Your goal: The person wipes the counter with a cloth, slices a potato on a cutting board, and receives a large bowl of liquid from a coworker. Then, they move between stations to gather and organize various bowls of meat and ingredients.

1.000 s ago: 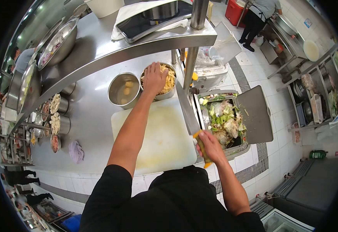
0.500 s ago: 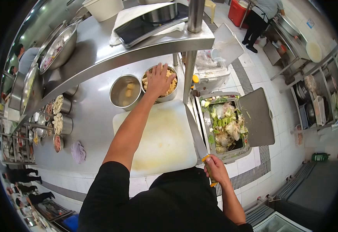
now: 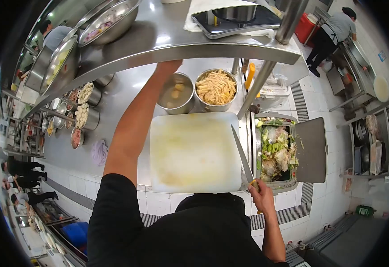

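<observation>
My right hand (image 3: 262,196) is closed around the yellowish handle of a long kitchen knife (image 3: 242,153). The blade points away from me along the right edge of a white cutting board (image 3: 194,151). My left hand (image 3: 170,66) reaches past the board, and its fingers are hidden under the steel shelf. Close to that hand is a round metal pot (image 3: 175,104) with pale chunks in cloudy liquid. To the right of it, a second metal pot (image 3: 215,108) is heaped with pale yellow cut strips (image 3: 216,86).
A steel shelf (image 3: 194,54) crosses above the counter, with a post (image 3: 257,86) at the right. An open bin (image 3: 276,183) of vegetable scraps stands beside the board. Metal containers (image 3: 87,118) and a purple cloth (image 3: 100,152) are at the left. A co-worker (image 3: 337,33) stands at the back right.
My left hand has left the pot of strips and moved left, under the shelf. The knife stays in my right hand. The whole view has shifted.
</observation>
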A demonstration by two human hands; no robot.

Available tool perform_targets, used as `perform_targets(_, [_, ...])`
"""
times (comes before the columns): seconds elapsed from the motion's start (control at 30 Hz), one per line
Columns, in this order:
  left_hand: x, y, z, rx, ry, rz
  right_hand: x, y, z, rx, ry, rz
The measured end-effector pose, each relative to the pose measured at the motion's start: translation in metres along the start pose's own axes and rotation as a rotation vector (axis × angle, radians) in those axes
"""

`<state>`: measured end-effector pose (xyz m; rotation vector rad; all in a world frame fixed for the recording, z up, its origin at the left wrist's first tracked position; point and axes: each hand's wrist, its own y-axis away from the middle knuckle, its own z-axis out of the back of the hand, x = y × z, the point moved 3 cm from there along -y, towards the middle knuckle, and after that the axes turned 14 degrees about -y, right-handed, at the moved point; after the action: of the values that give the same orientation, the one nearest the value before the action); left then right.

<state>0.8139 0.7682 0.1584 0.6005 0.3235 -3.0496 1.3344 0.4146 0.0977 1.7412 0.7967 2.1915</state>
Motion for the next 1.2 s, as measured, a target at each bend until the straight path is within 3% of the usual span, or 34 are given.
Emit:
perform_targets(0.03, [-0.005,0.012,0.011,-0.001,-0.004,0.004,0.000,0.002,-0.003,-0.001,-0.005,0.017])
perform_targets(0.1, [-0.011,0.052,0.020,0.251,-0.382,0.037,-0.002,0.000,-0.010,0.004,-0.004,0.034])
perform_targets(0.13, [-0.004,0.069,0.006,0.228,-0.367,0.113,-0.005,-0.004,-0.016,0.029,0.097,0.069])
perform_targets(0.17, [0.005,0.084,-0.008,0.397,-0.351,0.107,-0.006,-0.006,-0.021,0.051,0.197,0.103])
perform_targets(0.2, [0.012,0.089,-0.018,0.398,-0.344,0.109,-0.001,-0.005,-0.026,0.050,0.204,0.099])
perform_targets(0.3, [0.015,0.116,-0.060,0.597,-0.565,0.076,0.017,0.004,-0.069,0.474,0.328,0.182])
perform_targets(0.33, [0.010,0.122,-0.062,0.545,-0.454,0.254,0.014,0.002,-0.086,0.598,0.343,0.203])
perform_targets(0.4, [0.015,0.112,-0.076,0.509,-0.423,0.293,0.004,-0.003,-0.118,0.709,0.383,0.355])
perform_targets(0.53, [0.020,0.111,-0.089,0.539,-0.483,0.245,-0.017,-0.009,-0.126,0.645,0.347,0.211])
perform_targets(0.6, [0.022,0.111,-0.092,0.546,-0.570,0.156,-0.041,-0.003,-0.086,0.360,0.098,0.029])
perform_targets(0.73, [-0.001,0.118,-0.061,0.469,-0.530,0.268,-0.087,0.011,0.016,-0.450,-0.079,0.032])
perform_targets(0.8, [-0.026,0.124,-0.019,-0.100,-0.175,0.287,-0.083,0.028,0.054,-0.557,-0.103,0.091])
perform_targets(0.83, [-0.032,0.128,-0.007,-0.288,-0.077,0.259,-0.076,0.036,0.059,-0.566,-0.110,0.103])
perform_targets(0.9, [-0.056,0.163,0.012,-0.312,0.236,0.242,-0.066,0.048,0.064,-0.508,-0.132,0.056])
perform_targets(0.97, [-0.071,0.215,-0.027,-0.001,0.277,0.290,-0.077,0.048,0.059,-0.422,-0.140,0.052])
perform_targets(1.03, [-0.102,0.281,-0.072,0.183,0.185,0.157,-0.073,0.046,0.040,-0.285,-0.064,0.042])
perform_targets(1.13, [-0.142,0.347,-0.118,0.049,0.006,-0.089,-0.061,0.035,0.006,-0.161,0.360,0.173])
perform_targets(1.2, [-0.158,0.368,-0.127,0.021,0.031,-0.093,-0.038,0.034,-0.016,-0.128,0.441,0.341])
